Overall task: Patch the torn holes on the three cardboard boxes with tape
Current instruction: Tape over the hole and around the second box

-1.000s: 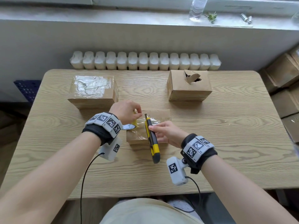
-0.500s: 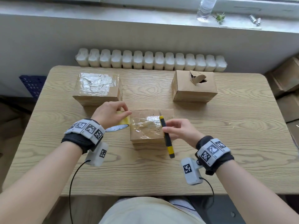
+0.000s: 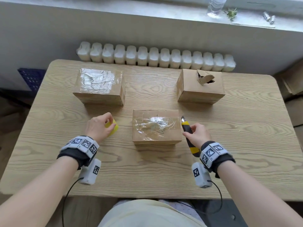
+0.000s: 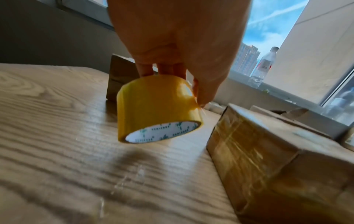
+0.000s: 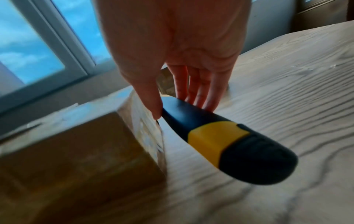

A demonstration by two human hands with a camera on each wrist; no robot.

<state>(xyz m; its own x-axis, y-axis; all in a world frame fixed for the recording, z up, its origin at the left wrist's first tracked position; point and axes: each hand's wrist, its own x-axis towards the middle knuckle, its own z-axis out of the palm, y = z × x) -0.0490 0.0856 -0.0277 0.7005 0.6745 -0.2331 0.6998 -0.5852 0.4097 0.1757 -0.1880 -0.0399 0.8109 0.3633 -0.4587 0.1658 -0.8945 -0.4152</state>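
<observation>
With the left hand [image 3: 98,126] gripping the tape roll [image 3: 112,127] and the right hand [image 3: 198,135] holding the utility knife [image 3: 188,135], blade exposed, beside the patched centre box [image 3: 156,126], proceed to the torn box [image 3: 200,86] far right, pointing the blade away

My wooden bench [image 3: 246,145] stands against a grey wall [image 3: 49,38] with a white radiator [image 3: 155,58], under a bright windowsill [image 3: 147,10] and blue-sky window [image 4: 268,22].
</observation>
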